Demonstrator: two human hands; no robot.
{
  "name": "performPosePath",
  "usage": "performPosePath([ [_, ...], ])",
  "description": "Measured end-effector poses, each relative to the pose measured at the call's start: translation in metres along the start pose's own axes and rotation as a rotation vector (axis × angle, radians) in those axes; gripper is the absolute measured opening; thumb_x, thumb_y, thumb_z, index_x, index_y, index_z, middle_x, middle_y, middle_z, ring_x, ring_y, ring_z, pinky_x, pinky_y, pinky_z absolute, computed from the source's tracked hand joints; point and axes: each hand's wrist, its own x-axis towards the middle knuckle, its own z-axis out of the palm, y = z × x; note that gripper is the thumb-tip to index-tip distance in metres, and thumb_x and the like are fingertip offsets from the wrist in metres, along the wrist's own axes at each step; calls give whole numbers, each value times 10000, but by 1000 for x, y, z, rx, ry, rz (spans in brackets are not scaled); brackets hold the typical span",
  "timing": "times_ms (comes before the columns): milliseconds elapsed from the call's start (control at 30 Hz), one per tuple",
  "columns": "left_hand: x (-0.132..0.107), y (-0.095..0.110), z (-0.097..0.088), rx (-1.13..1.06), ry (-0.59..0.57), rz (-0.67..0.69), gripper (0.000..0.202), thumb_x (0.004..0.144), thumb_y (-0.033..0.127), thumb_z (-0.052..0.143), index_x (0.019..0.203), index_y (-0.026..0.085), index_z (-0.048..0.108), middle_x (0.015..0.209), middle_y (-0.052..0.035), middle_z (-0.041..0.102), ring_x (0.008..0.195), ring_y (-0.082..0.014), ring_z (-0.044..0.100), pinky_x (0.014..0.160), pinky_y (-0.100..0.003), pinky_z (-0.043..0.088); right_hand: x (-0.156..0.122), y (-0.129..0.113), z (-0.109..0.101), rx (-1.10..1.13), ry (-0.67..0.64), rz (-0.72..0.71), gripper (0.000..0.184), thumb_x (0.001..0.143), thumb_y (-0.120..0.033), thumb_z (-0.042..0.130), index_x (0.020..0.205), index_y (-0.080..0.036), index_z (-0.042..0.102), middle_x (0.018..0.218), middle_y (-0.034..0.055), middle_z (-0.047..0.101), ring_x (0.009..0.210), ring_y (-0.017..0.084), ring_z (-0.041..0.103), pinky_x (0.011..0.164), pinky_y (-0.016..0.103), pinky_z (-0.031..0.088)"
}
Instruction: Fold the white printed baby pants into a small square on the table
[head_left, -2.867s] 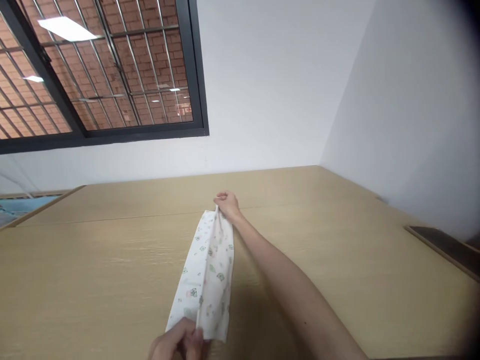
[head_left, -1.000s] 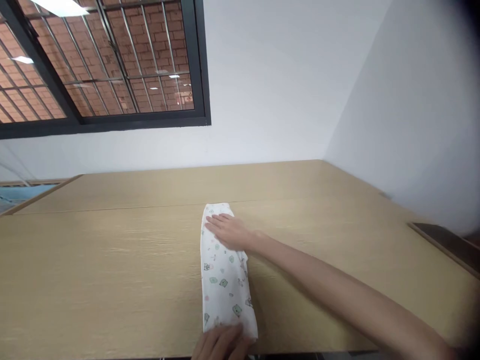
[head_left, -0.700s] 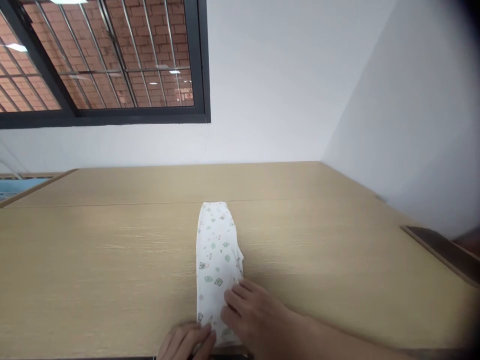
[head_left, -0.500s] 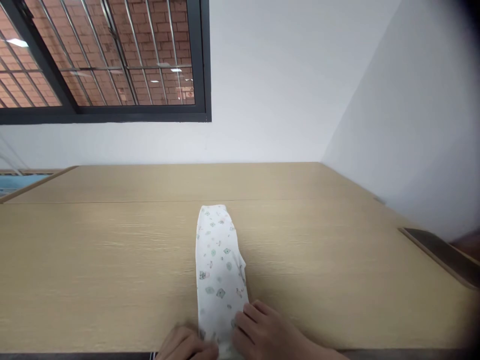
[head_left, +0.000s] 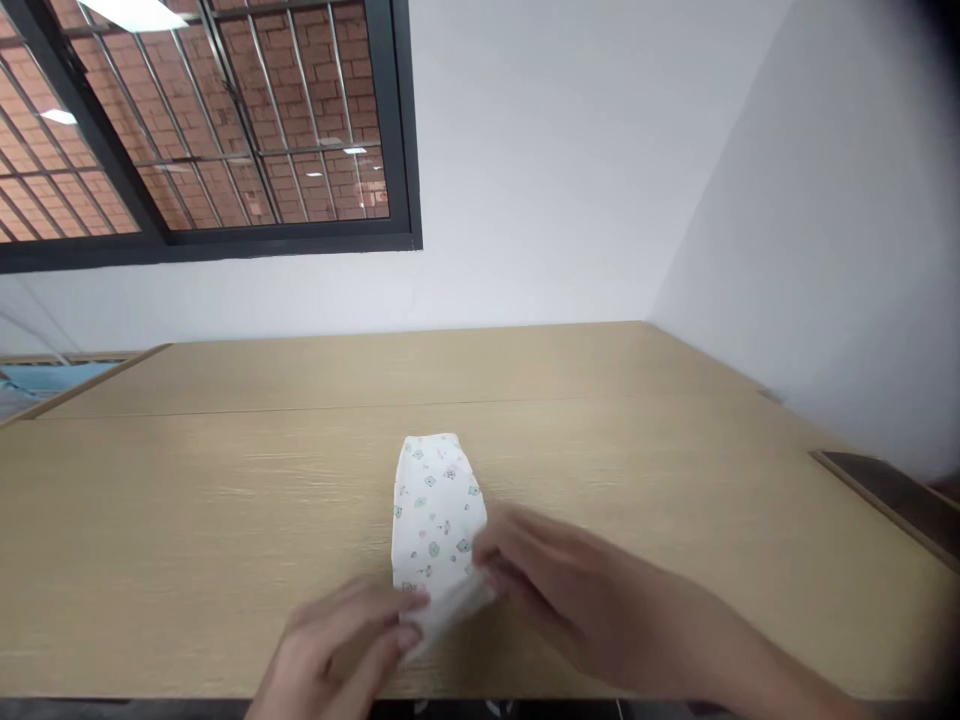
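A small pair of white pants (head_left: 439, 505) with a scattered green and pink print lies lengthwise on the wooden table, folded into a narrow strip. Its near end is lifted off the surface and blurred by motion. At the left corner of that end, my left hand (head_left: 337, 645) pinches the fabric between thumb and fingers. My right hand (head_left: 547, 580) grips the raised right corner, its fingers curled and partly hidden behind the back of the hand. The far end rests flat on the wood.
The light wooden tabletop (head_left: 225, 510) reaches back to a white wall (head_left: 540, 170). A dark-framed barred window (head_left: 292, 240) is at upper left. A dark recessed panel (head_left: 892, 500) sits at the right edge, and something light blue (head_left: 56, 376) shows beyond the left edge.
Both hands have raised the near end of the pants and moved it away from the table's front edge. The strip on the table now looks shorter. The view has shifted slightly.
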Motion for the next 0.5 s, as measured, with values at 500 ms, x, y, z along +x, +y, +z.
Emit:
performPosePath([
  [500, 79, -55, 67, 548, 45, -129, 431, 998, 392, 432, 1330, 142, 544, 1412, -175, 564, 1268, -302, 559, 1048, -489, 457, 141, 127, 52, -80, 282, 276, 396, 1023, -299, 370, 1334, -94, 502, 1375, 216, 541, 1292, 300, 496, 1077, 441, 387],
])
